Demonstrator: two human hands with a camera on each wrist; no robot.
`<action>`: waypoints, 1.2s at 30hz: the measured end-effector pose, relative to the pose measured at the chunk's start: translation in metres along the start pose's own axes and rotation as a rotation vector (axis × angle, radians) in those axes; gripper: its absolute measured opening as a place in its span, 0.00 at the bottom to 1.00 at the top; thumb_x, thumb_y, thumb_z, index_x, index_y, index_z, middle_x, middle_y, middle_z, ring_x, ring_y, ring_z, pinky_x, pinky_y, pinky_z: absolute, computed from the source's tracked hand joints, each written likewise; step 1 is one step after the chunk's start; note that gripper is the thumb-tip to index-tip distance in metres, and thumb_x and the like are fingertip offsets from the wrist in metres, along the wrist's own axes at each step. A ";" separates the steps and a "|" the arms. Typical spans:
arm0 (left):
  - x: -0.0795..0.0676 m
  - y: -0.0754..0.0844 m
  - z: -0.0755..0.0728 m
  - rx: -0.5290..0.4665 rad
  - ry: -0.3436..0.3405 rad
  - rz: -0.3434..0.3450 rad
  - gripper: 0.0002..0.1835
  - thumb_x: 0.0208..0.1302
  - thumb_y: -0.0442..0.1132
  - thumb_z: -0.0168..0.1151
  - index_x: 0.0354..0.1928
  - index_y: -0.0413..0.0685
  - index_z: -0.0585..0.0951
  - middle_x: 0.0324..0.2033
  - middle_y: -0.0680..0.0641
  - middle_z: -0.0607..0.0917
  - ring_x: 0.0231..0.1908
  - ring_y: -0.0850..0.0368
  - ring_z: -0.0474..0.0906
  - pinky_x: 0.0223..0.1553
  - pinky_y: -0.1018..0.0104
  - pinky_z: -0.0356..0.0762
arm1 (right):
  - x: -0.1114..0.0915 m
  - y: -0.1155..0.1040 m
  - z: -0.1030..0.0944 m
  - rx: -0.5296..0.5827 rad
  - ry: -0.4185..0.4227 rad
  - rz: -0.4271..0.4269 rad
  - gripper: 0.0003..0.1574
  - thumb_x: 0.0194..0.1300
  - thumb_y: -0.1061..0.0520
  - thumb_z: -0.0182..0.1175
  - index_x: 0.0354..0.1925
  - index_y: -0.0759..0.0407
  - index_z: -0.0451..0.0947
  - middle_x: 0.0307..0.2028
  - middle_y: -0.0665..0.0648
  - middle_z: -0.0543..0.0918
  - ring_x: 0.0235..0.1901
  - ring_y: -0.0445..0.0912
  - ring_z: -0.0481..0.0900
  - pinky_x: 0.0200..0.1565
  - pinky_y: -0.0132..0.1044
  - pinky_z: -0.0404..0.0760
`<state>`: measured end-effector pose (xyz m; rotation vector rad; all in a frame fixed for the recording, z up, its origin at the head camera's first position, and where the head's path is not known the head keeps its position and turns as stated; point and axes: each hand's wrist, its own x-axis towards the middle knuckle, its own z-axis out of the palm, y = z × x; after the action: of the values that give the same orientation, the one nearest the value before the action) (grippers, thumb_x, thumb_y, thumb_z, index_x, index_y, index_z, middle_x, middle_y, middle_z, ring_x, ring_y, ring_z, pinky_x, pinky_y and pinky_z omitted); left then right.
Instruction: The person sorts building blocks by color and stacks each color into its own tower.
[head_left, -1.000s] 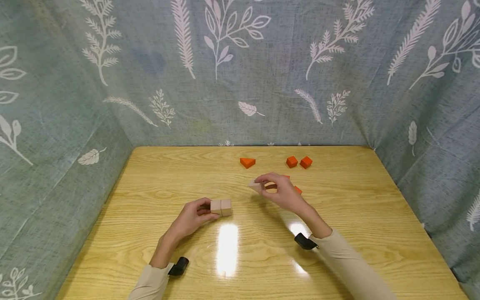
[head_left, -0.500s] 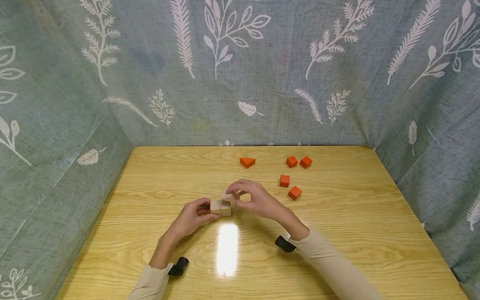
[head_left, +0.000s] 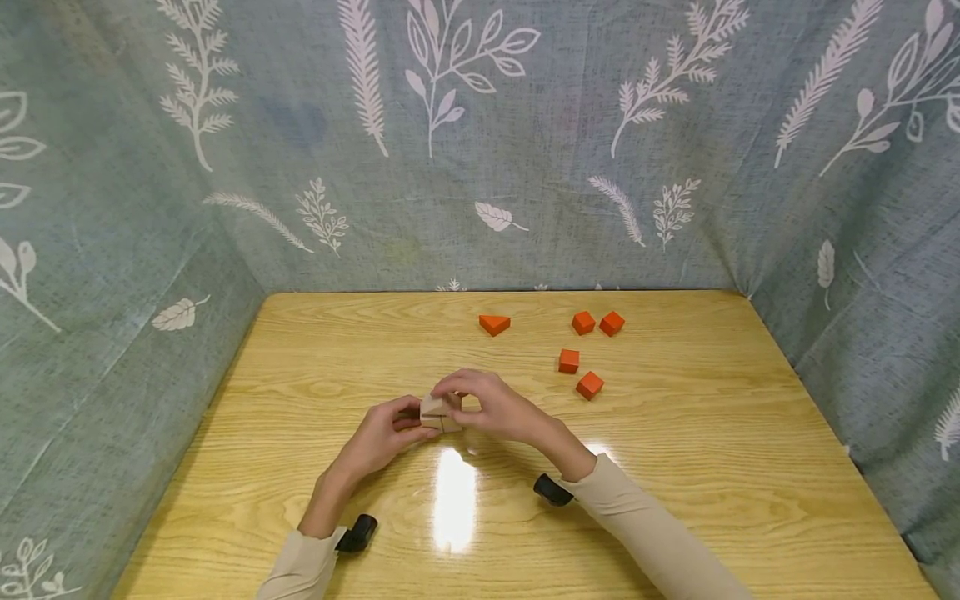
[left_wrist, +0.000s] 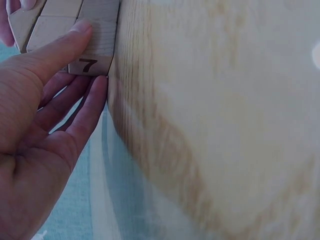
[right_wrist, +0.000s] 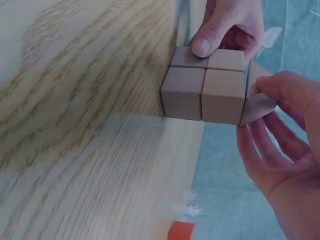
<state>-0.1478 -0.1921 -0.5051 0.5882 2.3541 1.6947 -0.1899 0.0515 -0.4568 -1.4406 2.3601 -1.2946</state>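
Note:
Plain wooden cubes (right_wrist: pixel 223 97) form a block two wide and two high, plainest in the right wrist view. One bottom cube (left_wrist: pixel 94 61) bears a dark 7 in the left wrist view. My left hand (head_left: pixel 378 439) grips this stack from the left, its thumb on one face and fingers on the opposite one. With thumb and fingertips, my right hand (head_left: pixel 495 408) pinches a wooden triangular block (right_wrist: pixel 253 106) right at the top of the cubes, its long flat side turned down toward them. In the head view the right fingers partly cover the stack.
Behind the hands lie an orange-red triangular block (head_left: pixel 495 325) and several orange-red cubes (head_left: pixel 569 361) on the wood-grain table (head_left: pixel 315 350). A blue-grey leaf-patterned curtain (head_left: pixel 480 150) borders the back and both sides.
My right hand has carried the wooden triangular block left and toward me, from near the orange-red cubes to the top of the stack. The left hand has kept its grip in place.

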 end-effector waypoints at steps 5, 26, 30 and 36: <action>0.000 -0.001 0.000 0.002 -0.004 0.003 0.15 0.65 0.26 0.69 0.53 0.35 0.81 0.50 0.37 0.83 0.52 0.39 0.84 0.52 0.62 0.83 | 0.001 -0.001 0.000 0.002 -0.030 0.012 0.18 0.72 0.68 0.62 0.58 0.64 0.81 0.53 0.58 0.84 0.42 0.49 0.78 0.44 0.50 0.82; 0.002 0.009 -0.001 0.103 0.009 -0.069 0.30 0.65 0.38 0.73 0.65 0.38 0.75 0.55 0.40 0.81 0.57 0.42 0.80 0.59 0.52 0.79 | -0.015 0.000 -0.010 0.010 0.065 0.068 0.26 0.72 0.59 0.66 0.65 0.63 0.75 0.60 0.64 0.81 0.59 0.56 0.79 0.60 0.51 0.78; -0.001 0.018 -0.004 0.184 0.050 -0.071 0.36 0.63 0.45 0.75 0.69 0.38 0.73 0.60 0.39 0.79 0.59 0.41 0.78 0.60 0.46 0.77 | -0.023 0.000 -0.016 -0.018 0.136 0.076 0.21 0.73 0.59 0.65 0.61 0.61 0.79 0.56 0.58 0.83 0.57 0.50 0.80 0.59 0.45 0.79; -0.003 0.035 -0.008 0.280 0.128 0.031 0.35 0.63 0.46 0.75 0.68 0.39 0.74 0.61 0.38 0.79 0.59 0.43 0.77 0.59 0.41 0.75 | -0.038 -0.001 -0.028 -0.031 0.238 0.090 0.13 0.73 0.59 0.64 0.54 0.58 0.82 0.50 0.53 0.86 0.51 0.46 0.83 0.54 0.49 0.82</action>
<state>-0.1408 -0.1908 -0.4697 0.5770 2.7126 1.4643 -0.1813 0.0980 -0.4510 -1.2328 2.5687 -1.4866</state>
